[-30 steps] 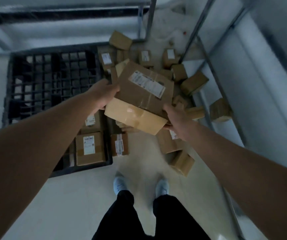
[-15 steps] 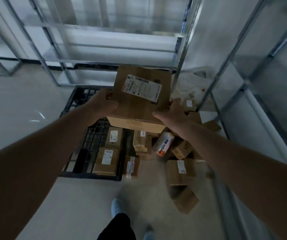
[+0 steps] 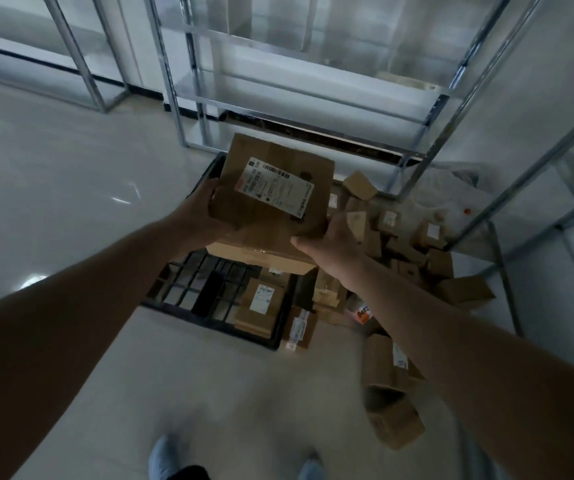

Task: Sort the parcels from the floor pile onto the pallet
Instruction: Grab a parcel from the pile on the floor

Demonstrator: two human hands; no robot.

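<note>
A large cardboard parcel [image 3: 271, 216] is held up in the air between both hands, above the black pallet [image 3: 206, 292]. Its top face carries a white shipping label [image 3: 275, 187] with barcodes and small print too blurred to read; the label runs slantwise, from the far left down toward the near right. The parcel's long axis runs near to far, its far end tipped upward and its near edge sealed with clear tape.

The left hand [image 3: 209, 213] grips the parcel's left side, fingers curled onto the top face. The right hand [image 3: 330, 237] clasps the near right corner, thumb lying along the near edge and fingers out of sight behind the box.

On the pallet's near right part lie a few smaller boxes, one with a white label [image 3: 261, 299] whose text I cannot make out. To the right, the floor pile [image 3: 413, 251] sprawls beside metal shelving [image 3: 313, 84]. An orange-and-white packet [image 3: 363, 311] there shows the letters "Dee". A near box [image 3: 387, 367] bears a small label, unreadable.
</note>
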